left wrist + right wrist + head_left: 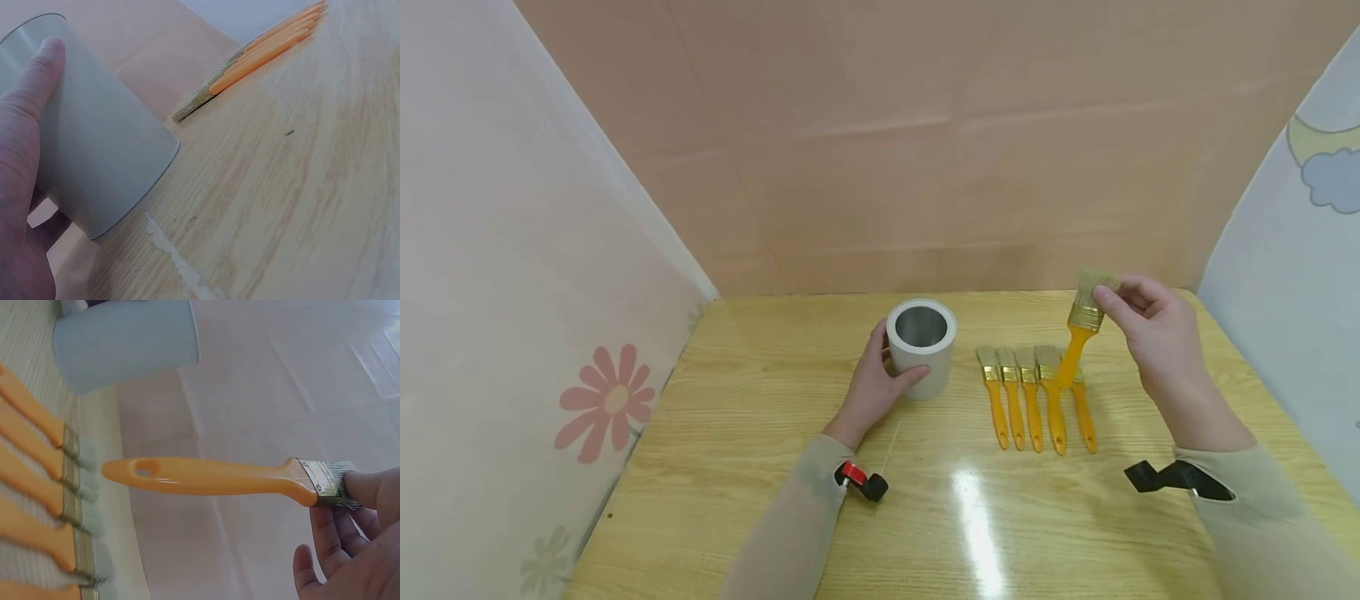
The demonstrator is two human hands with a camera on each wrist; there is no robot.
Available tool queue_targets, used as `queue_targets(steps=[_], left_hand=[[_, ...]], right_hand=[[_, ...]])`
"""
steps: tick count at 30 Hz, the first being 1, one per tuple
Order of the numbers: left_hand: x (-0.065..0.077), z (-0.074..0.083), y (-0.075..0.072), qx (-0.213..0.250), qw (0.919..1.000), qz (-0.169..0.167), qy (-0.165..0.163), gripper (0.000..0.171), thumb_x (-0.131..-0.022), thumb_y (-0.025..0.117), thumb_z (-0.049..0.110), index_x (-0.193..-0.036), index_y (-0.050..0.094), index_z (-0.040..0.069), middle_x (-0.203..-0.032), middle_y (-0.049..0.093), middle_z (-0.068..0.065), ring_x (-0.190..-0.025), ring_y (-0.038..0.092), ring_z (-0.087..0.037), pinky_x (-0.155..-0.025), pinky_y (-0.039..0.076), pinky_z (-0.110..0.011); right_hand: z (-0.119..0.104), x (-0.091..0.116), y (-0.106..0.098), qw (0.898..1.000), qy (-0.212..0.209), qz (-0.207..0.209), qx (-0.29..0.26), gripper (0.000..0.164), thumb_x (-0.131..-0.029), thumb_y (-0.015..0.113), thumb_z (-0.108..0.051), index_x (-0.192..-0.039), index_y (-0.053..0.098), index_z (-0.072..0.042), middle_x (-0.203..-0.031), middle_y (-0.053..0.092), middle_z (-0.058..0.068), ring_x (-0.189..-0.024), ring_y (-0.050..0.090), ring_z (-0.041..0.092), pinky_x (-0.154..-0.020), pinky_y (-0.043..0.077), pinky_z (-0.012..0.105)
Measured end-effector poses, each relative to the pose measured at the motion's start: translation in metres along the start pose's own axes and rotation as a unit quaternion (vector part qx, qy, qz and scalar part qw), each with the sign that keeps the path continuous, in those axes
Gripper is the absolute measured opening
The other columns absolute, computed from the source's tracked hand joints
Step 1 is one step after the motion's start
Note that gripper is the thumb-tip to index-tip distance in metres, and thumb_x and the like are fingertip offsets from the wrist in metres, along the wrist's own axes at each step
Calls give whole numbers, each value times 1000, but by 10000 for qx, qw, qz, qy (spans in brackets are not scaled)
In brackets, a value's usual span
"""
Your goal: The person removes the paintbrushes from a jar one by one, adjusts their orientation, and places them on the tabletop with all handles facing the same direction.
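My left hand [877, 379] grips a pale grey-white cylindrical can [931, 375] from its left side, thumb across the front. The can stands upright on the table, and its inside looks bare in the head view. In my right hand [1161, 333] a paintbrush [1084, 317] hangs above the table, pinched at its bristle end between thumb and fingers. Its orange handle [206, 476] points down, with a hole near the end. Below it lie several similar paintbrushes [1012, 400] in a row, bristles toward the back; the held brush partly hides the rightmost ones.
The wood-grain table [760, 417] has a whitish torn strip [178, 262] on its surface near the can. A pinkish-brown covering [865, 167] rises behind it. Light panels stand at both sides, the left one with a pink flower print [613, 400].
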State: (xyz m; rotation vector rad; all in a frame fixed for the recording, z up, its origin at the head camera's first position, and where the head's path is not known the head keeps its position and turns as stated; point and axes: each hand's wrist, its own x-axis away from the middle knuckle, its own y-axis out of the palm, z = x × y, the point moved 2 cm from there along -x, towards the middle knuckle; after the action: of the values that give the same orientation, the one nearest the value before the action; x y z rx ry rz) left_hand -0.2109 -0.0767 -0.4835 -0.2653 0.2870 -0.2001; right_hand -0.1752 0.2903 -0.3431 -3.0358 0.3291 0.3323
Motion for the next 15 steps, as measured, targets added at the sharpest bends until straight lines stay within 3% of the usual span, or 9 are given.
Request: queue_targets(steps=[3,7,11,15], left_hand=[[1,1,-1,-17,10000,-7,-52,94,-94,93,34,-168,35,37,-159,51,11,-146,50,-17,-125,40,-53],[2,3,-1,-14,10000,8,-88,94,-94,92,34,-168,35,37,-159,51,11,-145,50,-18,-125,40,-53],[2,4,-1,-13,10000,32,-80,94,-94,92,35,-169,34,36,-160,51,11,-145,51,-19,-125,40,-54],[1,4,0,-29,9999,31,-91,94,-94,92,37,-168,34,36,-160,50,11,-146,50,-20,-125,40,-54]], right_hand=[[4,1,-10,9976,84,-63,691,4,-108,74,-13,-108,74,-9,-93,72,-16,-93,58,10,-83,48,14],[10,1,-22,9862,154,-231,1629,12,-111,71,-22,-113,72,-10,-94,68,-20,-92,55,8,-76,45,12],[17,1,-34,9752,283,-477,2144,25,-112,69,-31,-119,69,-8,-95,67,-23,-92,53,8,-71,43,15],[25,1,-46,9621,520,-689,2588,41,-113,66,-40,-130,66,-2,-100,67,-27,-99,54,5,-77,43,13]])
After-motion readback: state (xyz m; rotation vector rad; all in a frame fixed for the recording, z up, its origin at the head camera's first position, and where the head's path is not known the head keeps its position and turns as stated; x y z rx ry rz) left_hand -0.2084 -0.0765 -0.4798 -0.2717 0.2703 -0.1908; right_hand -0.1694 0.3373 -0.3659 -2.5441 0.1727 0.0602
